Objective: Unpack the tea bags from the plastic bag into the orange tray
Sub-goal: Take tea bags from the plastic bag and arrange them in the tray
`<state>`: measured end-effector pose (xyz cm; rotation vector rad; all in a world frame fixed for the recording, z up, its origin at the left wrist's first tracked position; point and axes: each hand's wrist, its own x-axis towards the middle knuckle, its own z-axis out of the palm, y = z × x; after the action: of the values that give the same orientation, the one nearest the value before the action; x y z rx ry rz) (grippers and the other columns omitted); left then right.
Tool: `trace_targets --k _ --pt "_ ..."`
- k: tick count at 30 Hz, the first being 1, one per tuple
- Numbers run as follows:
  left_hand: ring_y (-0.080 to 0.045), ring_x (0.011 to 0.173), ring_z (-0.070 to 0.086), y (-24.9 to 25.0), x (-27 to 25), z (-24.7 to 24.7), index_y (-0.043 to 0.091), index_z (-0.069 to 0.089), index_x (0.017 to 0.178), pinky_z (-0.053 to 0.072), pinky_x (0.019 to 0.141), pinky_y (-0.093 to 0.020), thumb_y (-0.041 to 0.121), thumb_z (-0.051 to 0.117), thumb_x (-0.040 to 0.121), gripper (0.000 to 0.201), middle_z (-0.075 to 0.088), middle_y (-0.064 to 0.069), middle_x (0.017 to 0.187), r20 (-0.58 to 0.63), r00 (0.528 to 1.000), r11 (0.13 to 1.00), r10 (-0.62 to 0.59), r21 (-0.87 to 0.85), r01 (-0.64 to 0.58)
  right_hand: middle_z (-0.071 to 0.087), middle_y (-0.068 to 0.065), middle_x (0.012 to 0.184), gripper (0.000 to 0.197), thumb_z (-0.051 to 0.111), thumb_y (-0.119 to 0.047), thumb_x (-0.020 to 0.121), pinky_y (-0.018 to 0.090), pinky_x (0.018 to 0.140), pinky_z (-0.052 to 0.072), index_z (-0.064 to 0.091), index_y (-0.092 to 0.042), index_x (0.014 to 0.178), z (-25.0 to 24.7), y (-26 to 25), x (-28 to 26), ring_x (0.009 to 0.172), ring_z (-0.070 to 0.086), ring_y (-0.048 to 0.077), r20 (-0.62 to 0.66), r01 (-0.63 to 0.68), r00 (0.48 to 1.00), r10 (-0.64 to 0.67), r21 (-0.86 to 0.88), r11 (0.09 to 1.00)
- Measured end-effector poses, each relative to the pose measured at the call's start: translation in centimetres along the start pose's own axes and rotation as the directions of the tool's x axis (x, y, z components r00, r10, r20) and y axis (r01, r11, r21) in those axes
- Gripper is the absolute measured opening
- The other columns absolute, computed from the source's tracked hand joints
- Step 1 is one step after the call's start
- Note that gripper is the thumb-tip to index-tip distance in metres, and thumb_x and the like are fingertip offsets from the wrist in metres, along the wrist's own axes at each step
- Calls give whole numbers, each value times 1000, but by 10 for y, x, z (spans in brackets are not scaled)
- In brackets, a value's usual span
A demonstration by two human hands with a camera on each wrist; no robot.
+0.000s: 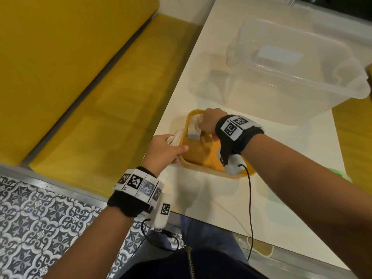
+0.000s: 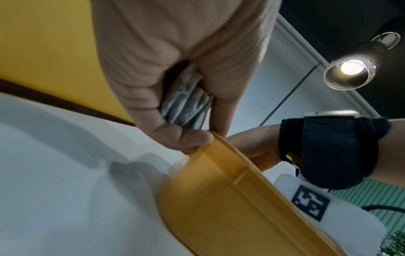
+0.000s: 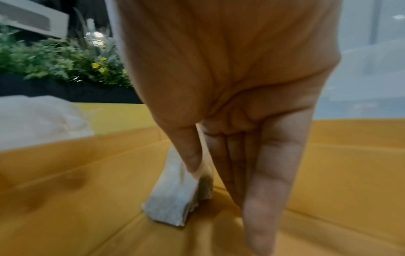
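The orange tray [image 1: 198, 156] lies on the white table near its left edge. My right hand [image 1: 208, 123] is inside the tray and pinches a stack of white tea bags [image 1: 193, 128] between thumb and fingers; the stack's lower end touches the tray floor [image 3: 328, 173], as the tea bags [image 3: 175, 199] show in the right wrist view. My left hand [image 1: 165, 151] is at the tray's left rim [image 2: 221, 143] and grips a bunch of tea bags [image 2: 186, 102] in its curled fingers. No plastic bag is clearly in view.
A large clear plastic bin [image 1: 281, 67] stands on the table behind the tray. Yellow bench cushions [image 1: 80, 77] run along the table's left side. A patterned tile floor [image 1: 40, 218] lies below. Cables hang from both wristbands.
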<state>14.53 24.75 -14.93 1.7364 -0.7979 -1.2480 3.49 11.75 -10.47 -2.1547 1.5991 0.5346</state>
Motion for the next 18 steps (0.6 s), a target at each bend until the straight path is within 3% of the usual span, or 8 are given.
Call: trace_targets --k 4,8,13,16,18 --pt "-17 75 61 1 0 0 12 61 95 53 57 -23 20 77 78 25 60 -4 82 -5 1000 1000 -16 12 16 56 12 93 15 49 -25 97 34 80 49 50 -10 96 -3 -1 0 70 55 25 103 -29 994 22 62 998" --pt "-17 74 61 1 0 0 11 61 95 54 57 -24 20 78 78 25 60 -4 82 -8 1000 1000 -23 14 24 68 18 100 18 50 -19 95 42 92 54 59 -6 89 0 -3 4 95 67 34 124 -49 992 22 214 976" --pt "-18 74 60 3 -3 0 13 61 88 55 59 -25 20 76 80 18 59 -4 79 4 999 999 -33 -29 33 71 21 97 24 51 -18 95 43 90 55 61 -2 80 -1 0 7 94 69 36 142 -81 989 42 281 956" --pt "-19 82 62 6 -5 -4 15 61 92 55 63 -26 22 71 85 14 64 -8 89 16 998 991 -68 -115 69 68 22 86 32 50 -24 97 42 86 57 59 -1 78 -5 6 7 77 69 34 157 -98 987 44 353 931" --pt "-20 85 64 8 -4 -9 12 62 99 54 64 -26 20 67 88 14 66 -10 96 39 995 970 -91 -223 98 64 20 77 31 52 -22 97 37 76 58 59 0 78 -10 10 5 62 62 28 162 -92 986 33 368 925"
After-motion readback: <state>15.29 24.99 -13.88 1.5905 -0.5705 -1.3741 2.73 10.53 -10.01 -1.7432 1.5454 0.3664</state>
